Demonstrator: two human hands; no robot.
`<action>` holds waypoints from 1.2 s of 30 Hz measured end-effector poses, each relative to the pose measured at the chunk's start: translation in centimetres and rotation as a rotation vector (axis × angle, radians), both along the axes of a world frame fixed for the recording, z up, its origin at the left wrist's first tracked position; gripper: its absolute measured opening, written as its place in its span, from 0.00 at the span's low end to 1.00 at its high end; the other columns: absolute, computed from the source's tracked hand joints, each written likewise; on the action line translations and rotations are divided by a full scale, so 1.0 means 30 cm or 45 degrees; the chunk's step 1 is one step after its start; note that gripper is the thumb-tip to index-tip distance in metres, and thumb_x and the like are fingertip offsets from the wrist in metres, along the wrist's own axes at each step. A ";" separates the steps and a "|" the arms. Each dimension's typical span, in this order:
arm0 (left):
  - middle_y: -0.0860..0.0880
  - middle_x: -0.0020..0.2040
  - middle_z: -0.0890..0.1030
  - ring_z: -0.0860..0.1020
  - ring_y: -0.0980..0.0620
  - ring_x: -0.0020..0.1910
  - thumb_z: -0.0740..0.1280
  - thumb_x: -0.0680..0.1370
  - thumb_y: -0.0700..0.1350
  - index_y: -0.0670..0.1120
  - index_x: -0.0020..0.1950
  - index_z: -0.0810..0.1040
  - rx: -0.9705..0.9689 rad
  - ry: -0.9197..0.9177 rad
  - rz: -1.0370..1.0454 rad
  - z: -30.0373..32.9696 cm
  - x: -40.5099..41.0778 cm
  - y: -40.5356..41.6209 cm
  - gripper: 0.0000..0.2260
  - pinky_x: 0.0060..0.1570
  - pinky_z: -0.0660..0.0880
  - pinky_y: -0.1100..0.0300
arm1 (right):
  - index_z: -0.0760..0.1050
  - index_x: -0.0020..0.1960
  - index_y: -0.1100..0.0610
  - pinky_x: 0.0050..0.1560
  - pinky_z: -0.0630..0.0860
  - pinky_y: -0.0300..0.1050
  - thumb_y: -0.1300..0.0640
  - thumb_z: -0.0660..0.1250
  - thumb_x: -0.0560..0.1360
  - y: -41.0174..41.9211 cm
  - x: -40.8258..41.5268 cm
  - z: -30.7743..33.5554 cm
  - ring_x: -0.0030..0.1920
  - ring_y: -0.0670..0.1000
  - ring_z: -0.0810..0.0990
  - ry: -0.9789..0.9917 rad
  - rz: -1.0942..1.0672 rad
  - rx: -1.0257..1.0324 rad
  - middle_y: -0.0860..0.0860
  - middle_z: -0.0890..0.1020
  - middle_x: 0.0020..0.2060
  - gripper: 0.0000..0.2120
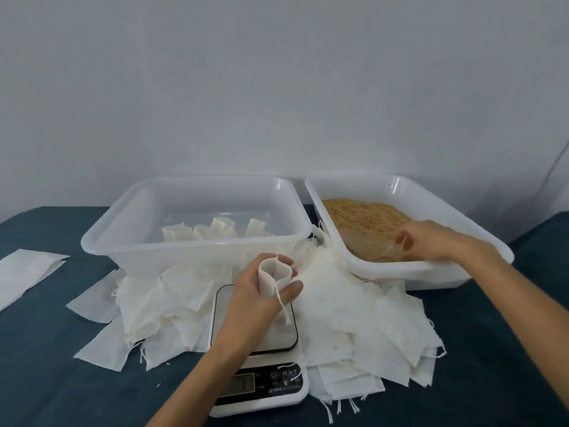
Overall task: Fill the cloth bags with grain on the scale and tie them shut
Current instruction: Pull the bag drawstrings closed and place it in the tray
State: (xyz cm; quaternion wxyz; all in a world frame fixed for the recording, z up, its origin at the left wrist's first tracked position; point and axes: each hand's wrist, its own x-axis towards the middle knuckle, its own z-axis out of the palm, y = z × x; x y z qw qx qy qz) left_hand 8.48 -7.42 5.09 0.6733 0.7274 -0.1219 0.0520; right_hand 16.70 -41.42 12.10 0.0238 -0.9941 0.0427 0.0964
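Cloth bag (275,274), small and white, is held with its mouth open above the scale (258,359), which stands at the middle of the table's (46,365) near edge. The left hand (261,291) curls its fingers and thumb round the bag, a drawstring hanging down over the scale platform. Flat empty bags (354,312) lie heaped round the scale on both sides, leaving bare table only toward the left and right near corners. Toward the far edge, a clear tub (197,223) on the left holds several filled bags, and a white tub (409,229) of grain (360,214) sits tilted on the right. The right hand (431,238) reaches into the grain tub, gripping a clear scoop (369,245).
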 end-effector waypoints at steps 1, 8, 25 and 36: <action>0.51 0.47 0.86 0.84 0.55 0.47 0.77 0.75 0.38 0.49 0.53 0.82 -0.016 0.016 0.011 0.000 0.003 -0.002 0.11 0.43 0.78 0.67 | 0.78 0.63 0.54 0.58 0.76 0.45 0.53 0.72 0.78 -0.014 0.010 -0.016 0.54 0.49 0.79 0.013 0.009 -0.011 0.50 0.82 0.59 0.15; 0.46 0.47 0.86 0.84 0.52 0.46 0.80 0.72 0.41 0.49 0.51 0.83 -0.155 0.071 0.025 0.003 0.006 -0.002 0.11 0.35 0.78 0.62 | 0.82 0.53 0.50 0.51 0.78 0.43 0.45 0.73 0.76 -0.040 0.081 -0.067 0.48 0.44 0.80 -0.037 0.139 0.030 0.43 0.82 0.49 0.11; 0.50 0.49 0.86 0.84 0.49 0.50 0.77 0.68 0.49 0.56 0.47 0.83 -0.070 0.052 0.060 0.000 0.011 0.000 0.09 0.52 0.78 0.50 | 0.72 0.40 0.54 0.40 0.75 0.48 0.41 0.72 0.74 -0.073 0.202 -0.074 0.42 0.55 0.79 -0.449 -0.064 -0.190 0.52 0.80 0.41 0.18; 0.47 0.48 0.86 0.84 0.51 0.50 0.76 0.67 0.47 0.46 0.53 0.83 -0.083 0.061 0.048 0.009 0.003 0.003 0.16 0.50 0.76 0.60 | 0.77 0.43 0.57 0.44 0.75 0.47 0.57 0.73 0.76 -0.074 0.241 -0.126 0.43 0.51 0.78 -0.470 0.082 0.024 0.51 0.81 0.42 0.06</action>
